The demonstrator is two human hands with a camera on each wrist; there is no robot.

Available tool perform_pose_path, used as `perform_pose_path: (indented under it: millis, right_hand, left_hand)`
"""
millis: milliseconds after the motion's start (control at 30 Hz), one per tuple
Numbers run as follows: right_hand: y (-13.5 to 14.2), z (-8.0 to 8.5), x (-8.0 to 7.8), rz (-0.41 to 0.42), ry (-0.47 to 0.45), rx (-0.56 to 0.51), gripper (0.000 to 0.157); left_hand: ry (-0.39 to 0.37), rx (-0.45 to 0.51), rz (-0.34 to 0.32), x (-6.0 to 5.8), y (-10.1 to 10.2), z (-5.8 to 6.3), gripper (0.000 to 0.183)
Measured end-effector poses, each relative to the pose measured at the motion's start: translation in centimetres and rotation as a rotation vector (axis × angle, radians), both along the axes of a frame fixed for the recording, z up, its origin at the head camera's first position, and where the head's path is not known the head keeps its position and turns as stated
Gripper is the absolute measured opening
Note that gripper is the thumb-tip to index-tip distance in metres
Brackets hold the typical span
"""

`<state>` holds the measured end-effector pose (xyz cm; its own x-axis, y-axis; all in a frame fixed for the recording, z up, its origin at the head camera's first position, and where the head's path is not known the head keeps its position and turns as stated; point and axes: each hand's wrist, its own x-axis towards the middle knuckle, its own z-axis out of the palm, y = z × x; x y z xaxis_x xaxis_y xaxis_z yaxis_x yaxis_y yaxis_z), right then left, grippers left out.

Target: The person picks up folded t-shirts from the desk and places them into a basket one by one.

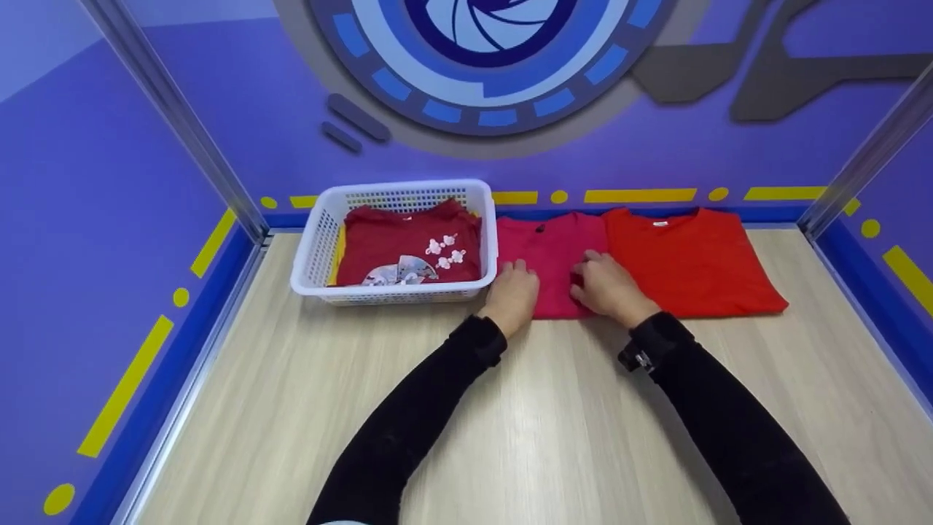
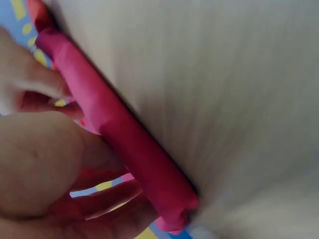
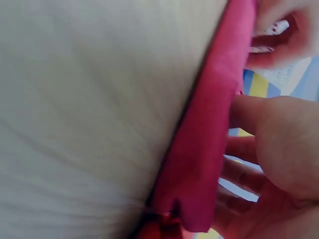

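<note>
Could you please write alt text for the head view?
A person's left hand and right hand touch a folded pink shirt on a table, between an orange-red shirt and a white basket holding a dark red shirt.

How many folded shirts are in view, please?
3 visible: dark-red printed shirt inside the white plastic basket, pink shirt beside it, orange-red shirt far right. Yellow fabric beneath may be another.
</note>
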<state>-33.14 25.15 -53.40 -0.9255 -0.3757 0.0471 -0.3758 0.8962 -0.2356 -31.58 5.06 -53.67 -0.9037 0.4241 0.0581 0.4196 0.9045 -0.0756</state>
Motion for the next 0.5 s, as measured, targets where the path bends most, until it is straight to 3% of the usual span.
perform_pose_path:
  millis: [300,500]
  right_hand:
    - [-0.2,0.2,1.4,-0.004,-0.088,0.017,0.044]
    - [-0.5,0.3,3.4,-0.007,-0.102,0.052,0.045]
  left_hand:
    - [0.025,0.028,-0.05,2.0,-1.1,0.0,0.027]
    - [0.029,0.017,-0.082,4.1,-1.7,0.0,0.027]
